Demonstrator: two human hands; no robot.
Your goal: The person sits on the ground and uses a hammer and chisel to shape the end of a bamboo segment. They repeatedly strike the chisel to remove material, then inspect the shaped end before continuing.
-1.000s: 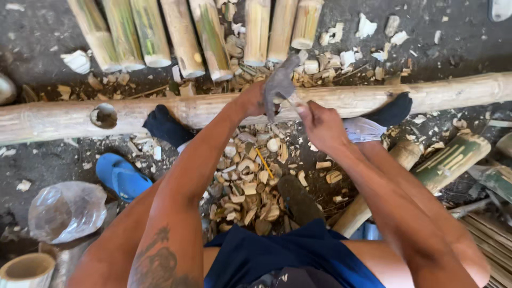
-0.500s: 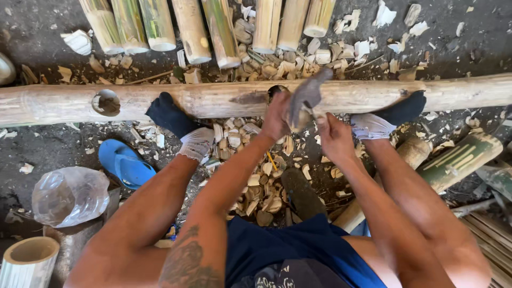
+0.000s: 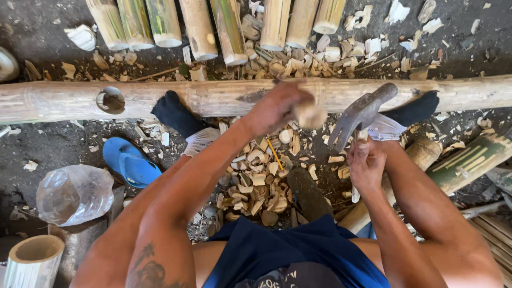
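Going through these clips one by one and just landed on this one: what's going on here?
A seated person works on a long bamboo pole lying across the ground, feet in dark socks braced against it. The right hand has a grip on a hammer raised just above the pole. The left hand, blurred, is at the pole; what it holds cannot be told. Bamboo chips litter the ground between the legs.

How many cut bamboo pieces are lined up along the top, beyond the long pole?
7: four side by side at upper left, then three at upper centre, all beyond the long bamboo pole. Their far ends are cropped; more may lie outside view.

R hand [image 3: 367, 169] w/ hatchet [image 3: 360, 114], bamboo pole [image 3: 224, 97]
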